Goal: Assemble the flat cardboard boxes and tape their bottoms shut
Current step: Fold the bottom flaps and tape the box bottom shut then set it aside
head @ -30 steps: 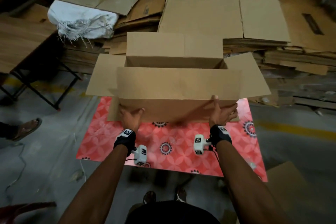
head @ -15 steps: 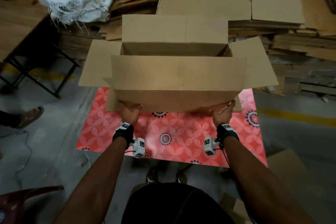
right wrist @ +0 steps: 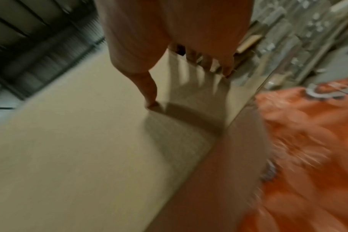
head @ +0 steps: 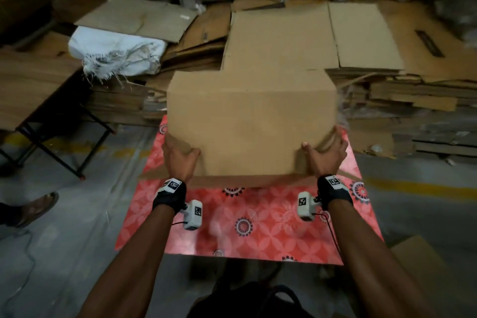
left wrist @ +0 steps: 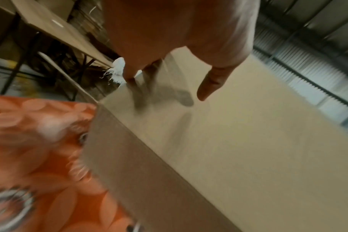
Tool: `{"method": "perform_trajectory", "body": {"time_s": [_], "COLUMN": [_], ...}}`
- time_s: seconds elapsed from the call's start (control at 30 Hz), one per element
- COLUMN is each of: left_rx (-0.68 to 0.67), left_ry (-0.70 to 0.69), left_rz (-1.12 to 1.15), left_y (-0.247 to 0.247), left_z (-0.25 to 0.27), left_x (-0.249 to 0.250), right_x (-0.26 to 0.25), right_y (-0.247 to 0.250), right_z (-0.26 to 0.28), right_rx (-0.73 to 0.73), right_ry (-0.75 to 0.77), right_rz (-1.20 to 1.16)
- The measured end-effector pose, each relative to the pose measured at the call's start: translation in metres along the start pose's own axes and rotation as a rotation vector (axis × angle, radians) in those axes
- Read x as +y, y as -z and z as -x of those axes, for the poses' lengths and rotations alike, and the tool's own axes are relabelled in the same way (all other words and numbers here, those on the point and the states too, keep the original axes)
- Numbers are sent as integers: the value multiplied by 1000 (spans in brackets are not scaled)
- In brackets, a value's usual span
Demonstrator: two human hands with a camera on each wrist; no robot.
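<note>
Directly ahead, a cardboard box [head: 251,124] tips over a red patterned table [head: 258,235], its long axis running left to right, the left hand [head: 178,156] and right hand [head: 326,153] gripping opposite near corners, equally close.

dim, dark corners; wrist views motion-blurred; edges warped

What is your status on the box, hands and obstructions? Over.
Left hand and right hand grip the near corners of the brown cardboard box. Box tipped over red floral table. No tape seen. Nothing obstructing.
</note>
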State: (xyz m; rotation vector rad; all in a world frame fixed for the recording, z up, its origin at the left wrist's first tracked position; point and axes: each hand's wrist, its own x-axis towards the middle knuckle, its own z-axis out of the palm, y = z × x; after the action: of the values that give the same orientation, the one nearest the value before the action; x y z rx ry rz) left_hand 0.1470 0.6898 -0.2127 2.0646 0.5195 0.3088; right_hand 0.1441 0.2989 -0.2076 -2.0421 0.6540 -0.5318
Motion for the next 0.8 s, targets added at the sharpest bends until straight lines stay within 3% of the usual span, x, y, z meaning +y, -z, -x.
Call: {"method": "perform_trajectory", "body": {"time_s": [0.1,0.2,0.33,0.57,0.67,0.8], "left_rx": [-39,-133,-242,-488,-490,-452], "left_ry": [-59,-84,-65,-62,-99,-272], "left_rz": [-54,-182,-333,-284,-440,-608], "left_y": [8,12,12,0,-8,-21], "left_z": [-16,-27,-41,-51,-49,-25], "left_x": [24,48,70,64,44,36], "right_x": [-26,-45,-56,-32,-17,8], "right_y": [14,27,35,32,35,36], "right_z": [-14,-26,-34,-45,-41,-31], "right_rx": [40,17,-110,-394,-454,-366], "right_ry": [82,45,-31,-36,17,57], "right_rz": [26,151,301,349,408,460]}}
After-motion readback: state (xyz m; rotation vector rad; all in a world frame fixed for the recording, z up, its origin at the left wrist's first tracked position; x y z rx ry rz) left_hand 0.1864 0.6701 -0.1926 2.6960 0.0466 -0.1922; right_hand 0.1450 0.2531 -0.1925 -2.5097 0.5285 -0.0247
